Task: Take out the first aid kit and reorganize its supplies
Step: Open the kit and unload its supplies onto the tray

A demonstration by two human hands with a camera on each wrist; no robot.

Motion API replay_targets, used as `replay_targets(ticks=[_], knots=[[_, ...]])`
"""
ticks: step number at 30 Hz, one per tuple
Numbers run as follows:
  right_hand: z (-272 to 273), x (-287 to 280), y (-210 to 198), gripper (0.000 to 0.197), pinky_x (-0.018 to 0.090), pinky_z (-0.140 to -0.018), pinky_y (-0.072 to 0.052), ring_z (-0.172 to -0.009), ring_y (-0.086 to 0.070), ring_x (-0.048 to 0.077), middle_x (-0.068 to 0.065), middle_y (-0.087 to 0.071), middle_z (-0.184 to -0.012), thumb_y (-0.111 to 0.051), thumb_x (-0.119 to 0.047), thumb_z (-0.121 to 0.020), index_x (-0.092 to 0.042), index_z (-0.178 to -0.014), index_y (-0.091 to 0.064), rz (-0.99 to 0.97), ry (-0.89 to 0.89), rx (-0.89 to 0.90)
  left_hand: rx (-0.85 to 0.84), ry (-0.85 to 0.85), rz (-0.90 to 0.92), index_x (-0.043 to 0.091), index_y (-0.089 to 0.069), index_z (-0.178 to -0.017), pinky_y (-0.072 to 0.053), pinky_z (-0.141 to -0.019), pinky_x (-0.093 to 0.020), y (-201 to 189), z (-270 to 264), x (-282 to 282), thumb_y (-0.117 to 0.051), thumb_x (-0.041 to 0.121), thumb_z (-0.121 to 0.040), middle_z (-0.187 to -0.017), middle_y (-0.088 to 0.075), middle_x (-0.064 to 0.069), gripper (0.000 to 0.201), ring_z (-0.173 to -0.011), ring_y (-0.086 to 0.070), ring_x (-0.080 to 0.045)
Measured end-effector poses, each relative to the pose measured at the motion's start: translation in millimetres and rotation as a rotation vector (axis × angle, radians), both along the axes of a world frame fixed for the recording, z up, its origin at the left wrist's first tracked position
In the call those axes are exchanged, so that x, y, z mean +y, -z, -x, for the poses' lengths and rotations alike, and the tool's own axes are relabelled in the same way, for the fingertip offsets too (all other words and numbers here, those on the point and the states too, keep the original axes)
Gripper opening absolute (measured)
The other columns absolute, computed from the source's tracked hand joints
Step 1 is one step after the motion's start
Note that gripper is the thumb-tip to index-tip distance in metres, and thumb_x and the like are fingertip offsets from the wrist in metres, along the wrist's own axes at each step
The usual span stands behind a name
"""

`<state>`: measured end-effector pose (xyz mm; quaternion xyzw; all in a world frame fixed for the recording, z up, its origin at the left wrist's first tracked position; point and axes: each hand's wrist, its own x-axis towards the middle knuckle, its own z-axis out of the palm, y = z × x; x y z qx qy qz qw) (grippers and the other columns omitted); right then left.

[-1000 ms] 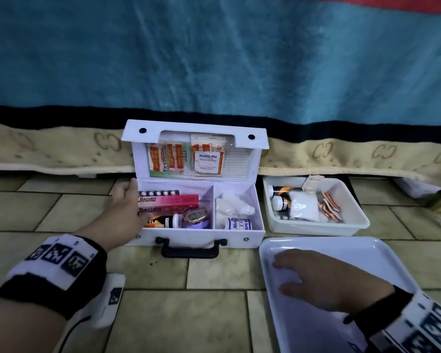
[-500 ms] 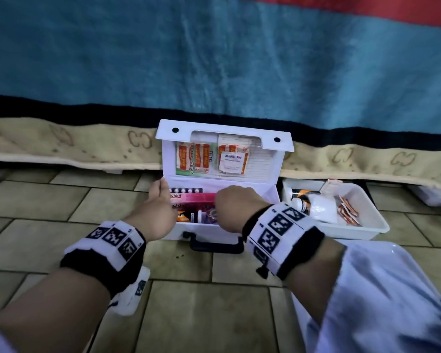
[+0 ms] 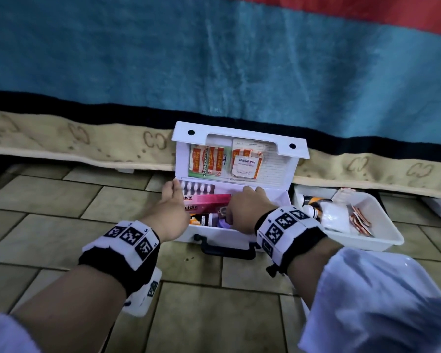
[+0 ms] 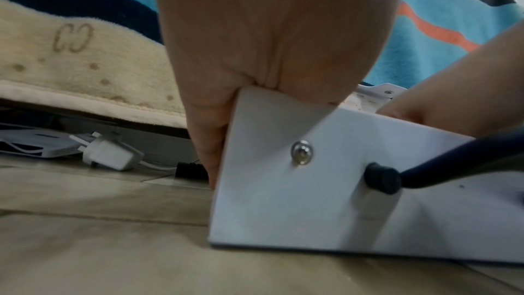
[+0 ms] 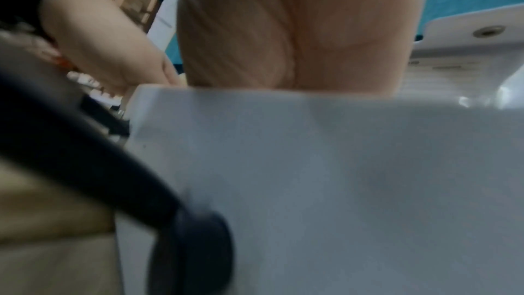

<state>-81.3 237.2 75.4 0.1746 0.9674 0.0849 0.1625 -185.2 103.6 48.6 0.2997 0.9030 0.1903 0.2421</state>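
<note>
Hands at the open first aid kit

Kit and hands were low on the tiled floor (image 3: 49,197). The white first aid kit (image 3: 267,179) stood open by the blue blanket (image 3: 214,59), its lid up. The left hand (image 3: 169,212) held the kit's left end, palm on the corner. The right hand (image 3: 245,210) reached inside over the pink box (image 3: 209,200); its fingers were hidden, so its grip could not be told. A white tray (image 3: 390,233) of supplies sat just beside the kit.
</note>
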Motion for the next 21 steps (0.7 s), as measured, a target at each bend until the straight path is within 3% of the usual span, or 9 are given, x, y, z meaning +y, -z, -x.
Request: replay_targets(ticks=[3,5,8,11,13,15,18,21], knots=[[-8,8,-18,0.024,0.038,-0.096,-0.034,-0.107,-0.045,0.020,-0.003,-0.059,-0.104,-0.054,-0.035,-0.091,-0.023,-0.107,-0.068,0.263,0.056,0.017,0.014,0.006,0.007,0.014,0.018,-0.147,-0.034,-0.108,-0.037,2,1,0,-0.036,0.013,-0.093,-0.155,0.023,0.004,0.076,-0.141,-0.021,-0.027],[-18,20,-37,0.022,0.028,-0.084,-0.039,-0.097,-0.049,0.016,-0.006,-0.057,-0.095,-0.056,-0.030,-0.092,-0.023,-0.109,-0.067,0.490,0.079,0.075,0.024,0.001,0.002,0.014,0.017,-0.147,-0.035,-0.106,-0.035,4,2,1,-0.037,0.012,-0.093,-0.155,0.022,0.004,0.077,-0.141,-0.022,-0.027],[-47,37,-64,0.010,0.028,-0.077,-0.039,-0.082,-0.050,0.012,-0.004,-0.058,-0.086,-0.059,-0.022,-0.091,-0.025,-0.098,-0.065,0.749,0.119,0.241,0.016,-0.011,-0.011,0.014,0.017,-0.148,-0.039,-0.096,-0.029,6,5,3,-0.038,0.010,-0.092,-0.155,0.022,0.004,0.078,-0.141,-0.022,-0.027],[-95,50,-90,0.002,0.024,-0.062,-0.037,-0.066,-0.045,0.013,0.002,-0.054,-0.072,-0.065,-0.022,-0.087,-0.021,-0.088,-0.067,0.908,0.229,0.392,0.032,0.001,-0.006,0.015,0.017,-0.147,-0.040,-0.101,-0.034,8,6,2,-0.038,0.013,-0.092,-0.155,0.021,0.004,0.078,-0.140,-0.023,-0.028],[-128,55,-99,0.003,0.015,-0.057,-0.040,-0.060,-0.050,0.011,0.000,-0.060,-0.066,-0.067,-0.021,-0.085,-0.022,-0.087,-0.069,0.813,0.291,0.384,0.038,0.000,-0.006,0.015,0.017,-0.147,-0.036,-0.106,-0.036,9,5,2,-0.038,0.013,-0.093,-0.156,0.019,0.003,0.078,-0.141,-0.021,-0.028],[-155,56,-92,0.003,0.007,-0.051,-0.039,-0.053,-0.055,0.005,-0.007,-0.065,-0.061,-0.066,-0.027,-0.084,-0.028,-0.083,-0.068,0.582,0.345,0.239,0.045,-0.008,-0.008,0.016,0.018,-0.147,-0.033,-0.108,-0.037,9,5,2,-0.038,0.014,-0.093,-0.157,0.017,0.001,0.078,-0.141,-0.021,-0.029],[-178,55,-61,0.003,0.012,-0.055,-0.042,-0.053,-0.056,-0.002,-0.009,-0.066,-0.066,-0.066,-0.035,-0.080,-0.036,-0.079,-0.064,0.367,0.423,0.033,0.069,-0.006,-0.002,0.016,0.018,-0.147,-0.035,-0.107,-0.040,10,5,3,-0.037,0.016,-0.094,-0.157,0.010,-0.002,0.077,-0.139,-0.022,-0.030],[-185,47,-26,0.013,0.018,-0.063,-0.041,-0.066,-0.050,0.001,-0.014,-0.056,-0.074,-0.071,-0.037,-0.075,-0.040,-0.087,-0.066,0.303,0.448,0.047,0.080,0.000,0.003,0.015,0.017,-0.147,-0.044,-0.099,-0.042,10,5,3,-0.038,0.018,-0.094,-0.155,0.005,-0.002,0.077,-0.133,-0.030,-0.033]])
